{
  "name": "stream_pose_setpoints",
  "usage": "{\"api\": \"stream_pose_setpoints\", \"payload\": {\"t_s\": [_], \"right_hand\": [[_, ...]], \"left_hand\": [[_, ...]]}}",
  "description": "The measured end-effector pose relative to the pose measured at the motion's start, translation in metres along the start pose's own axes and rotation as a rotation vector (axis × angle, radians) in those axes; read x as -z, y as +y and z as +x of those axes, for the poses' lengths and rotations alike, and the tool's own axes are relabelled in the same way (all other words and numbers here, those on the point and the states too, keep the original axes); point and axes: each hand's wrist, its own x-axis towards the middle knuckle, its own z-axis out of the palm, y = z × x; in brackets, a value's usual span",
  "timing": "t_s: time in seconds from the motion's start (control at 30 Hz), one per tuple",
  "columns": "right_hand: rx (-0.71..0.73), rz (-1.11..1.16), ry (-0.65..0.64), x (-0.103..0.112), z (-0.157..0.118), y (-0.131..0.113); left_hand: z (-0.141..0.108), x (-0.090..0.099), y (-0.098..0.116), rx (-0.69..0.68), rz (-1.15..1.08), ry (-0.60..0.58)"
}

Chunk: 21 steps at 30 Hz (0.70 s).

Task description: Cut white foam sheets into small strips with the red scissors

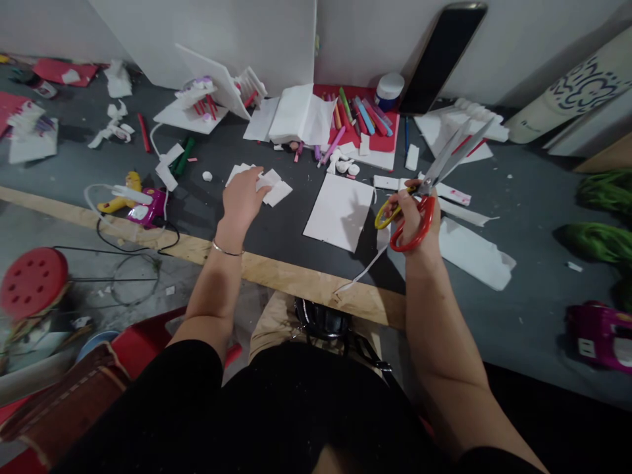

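- While one pair of scissors (428, 183) is held up over the desk (276, 230) in the right hand (413, 220), the head view is pretty well filled with craft clutter. Two loops on the scissors, one yellow, one red, gripped by bent fingers; two blades, parted a bit and pointed away from the body.
- One left hand (243, 197) is laid palm down on a few small white pieces (277, 189). Thumb and fingers are set apart, but whether anything's pinched underneath can't be told. One bangle (228, 249) is worn on that wrist.
- One white card (338, 210) is laid flat between the two hands, touched by neither.
- One thin strip (364, 270) is draped onto the wooden edge (286, 280), and one folded white sheet (476, 253) is parked just right of the right hand.
- Past the card, roughly a dozen markers (364, 117) are heaped on one red sheet (388, 143), too overlapped for an exact count. One jar (389, 89) and one phone (441, 59) are stood behind.
- Off left, one red marker (144, 133), one white ball (207, 176), one purple-and-yellow tool (148, 207) and, lower down, one red stool (33, 282) can be seen.
- Far right, one purple device (600, 336) and some green bundles (595, 237) are cut off by the frame, so no bundle total.
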Motion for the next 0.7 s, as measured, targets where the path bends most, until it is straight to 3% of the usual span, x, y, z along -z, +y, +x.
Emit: {"api": "stream_pose_setpoints", "payload": {"t_s": [0.2, 0.37, 0.47, 0.7], "right_hand": [[-0.003, 0.013, -0.006, 0.002, 0.000, 0.001], [-0.034, 0.044, 0.010, 0.002, 0.001, 0.000], [-0.037, 0.049, 0.018, 0.002, 0.002, 0.001], [-0.006, 0.042, -0.001, 0.002, 0.003, 0.004]], "left_hand": [[0.002, 0.006, -0.002, 0.037, 0.034, 0.132], [-0.004, -0.006, 0.010, -0.064, 0.066, -0.083], [-0.008, -0.006, 0.015, -0.080, 0.098, -0.123], [0.004, 0.008, -0.010, -0.022, -0.029, 0.061]]}}
